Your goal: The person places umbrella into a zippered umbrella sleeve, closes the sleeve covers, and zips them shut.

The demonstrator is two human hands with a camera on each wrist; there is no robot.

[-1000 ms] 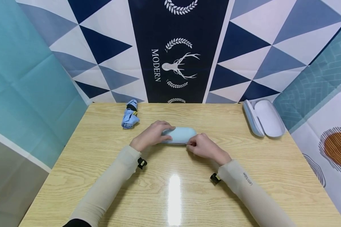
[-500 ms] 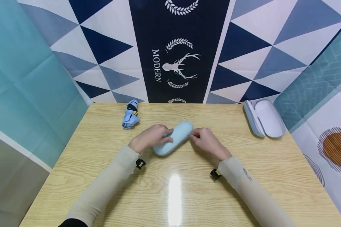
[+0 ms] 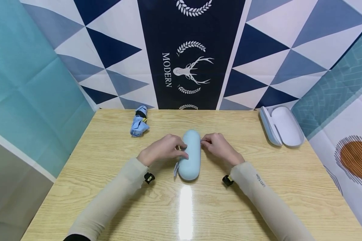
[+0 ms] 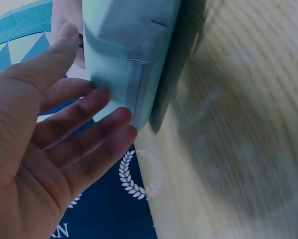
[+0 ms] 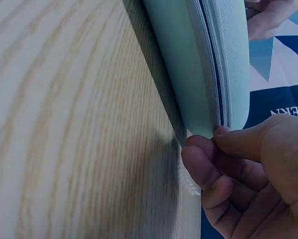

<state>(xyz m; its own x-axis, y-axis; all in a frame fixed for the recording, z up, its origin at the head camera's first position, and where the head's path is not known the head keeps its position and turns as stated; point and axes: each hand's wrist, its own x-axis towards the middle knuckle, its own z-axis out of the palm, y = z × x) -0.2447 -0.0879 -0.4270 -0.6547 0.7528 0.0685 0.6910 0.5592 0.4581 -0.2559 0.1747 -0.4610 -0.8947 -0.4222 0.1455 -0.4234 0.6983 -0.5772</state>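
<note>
A light blue zip case (image 3: 190,157) with rounded ends lies lengthwise away from me at mid-table. A small fabric tab (image 3: 176,169) sticks out at its near left side. My left hand (image 3: 166,147) touches the case from the left, thumb and fingertips on its upper side, the fingers only loosely bent in the left wrist view. On the right side, my right hand (image 3: 218,147) pinches the zipper pull between thumb and forefinger; the fingertips hide most of the pull. A dark gap runs between the two zipper tapes (image 5: 216,64) in the right wrist view.
A rolled light blue bundle (image 3: 138,127) with a black band lies at the back left. An open blue case with a white inside (image 3: 286,127) stands at the back right corner. Patterned cloth hangings (image 3: 114,47) rise behind the wooden table (image 3: 108,160).
The zip case has turned from lying crosswise, through a slant, to lying lengthwise. My right hand keeps its pinch and has moved slightly up the table; my left fingers have shifted along the case.
</note>
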